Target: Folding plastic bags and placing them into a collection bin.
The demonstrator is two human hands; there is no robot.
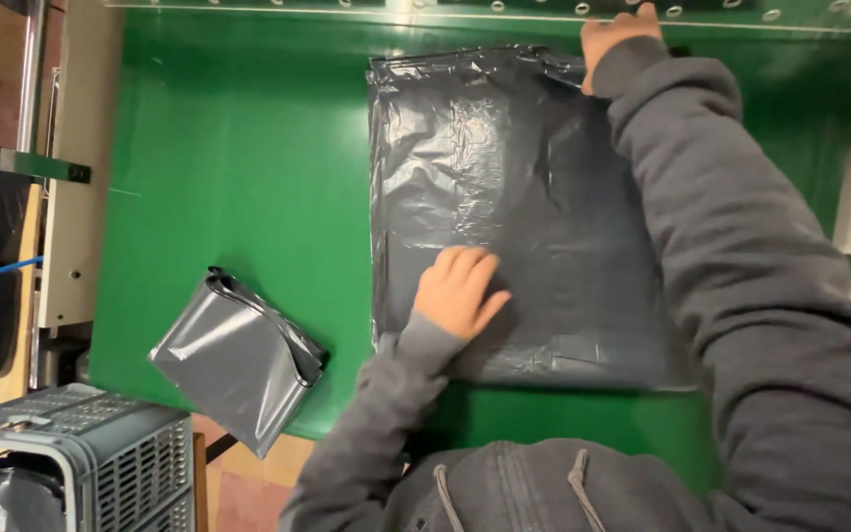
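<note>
A large dark grey plastic bag [524, 197] lies spread flat on the green table [238, 158]. My left hand [458, 291] presses flat on the bag's near left part, fingers together and pointing away from me. My right hand [611, 39] reaches to the bag's far right corner by the table's far edge and appears to pinch the crumpled top edge there. My grey hoodie sleeves cover both arms, and the right sleeve hides the bag's right side.
A folded stack of grey plastic bags [238, 360] lies at the table's near left edge, partly overhanging it. A grey slotted plastic crate [100, 463] stands lower left. A metal rail with holes [504, 8] runs along the table's far edge.
</note>
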